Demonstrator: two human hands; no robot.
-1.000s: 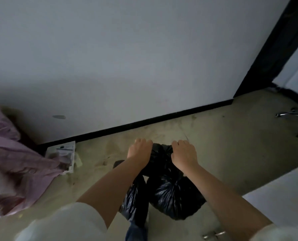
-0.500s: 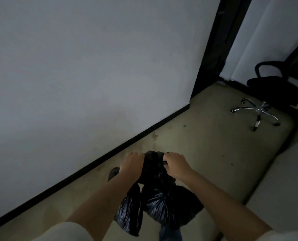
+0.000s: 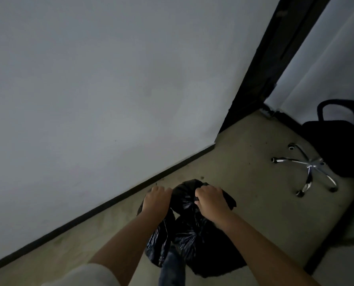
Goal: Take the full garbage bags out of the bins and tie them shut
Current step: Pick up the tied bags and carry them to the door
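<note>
Dim light fills our room. We see a big white wall (image 3: 110, 89) ahead of us, and a thin black strip (image 3: 114, 200) runs along its bottom edge. Below it lies the dusty tan floor (image 3: 244, 182). A black door frame (image 3: 275, 58) stands where the wall ends, at the far right corner of the floor.

We hold a black garbage bag (image 3: 194, 238) in front of us, above the floor, close to the wall's bottom edge. It looks full and round at the bottom. Its top is bunched up between our hands.

Our left hand (image 3: 156, 200) grips the left side of the bag's top. The fingers curl tight over the plastic. A loose black flap hangs down under this hand.

Our right hand (image 3: 210, 200) grips the right side of the bag's top. Its fingers curl round the bunched plastic too. Both hands are near each other, with a bump of black plastic between them.

We cannot tell if a knot is made.

Our white sleeve (image 3: 85, 275) shows at the bottom left. A bit of blue trouser leg (image 3: 172, 269) shows under the bag.

Over on the right side of the floor is a black office chair (image 3: 337, 137). Its shiny silver legs (image 3: 310, 168) with little wheels spread out on the floor, well apart from the bag.
</note>
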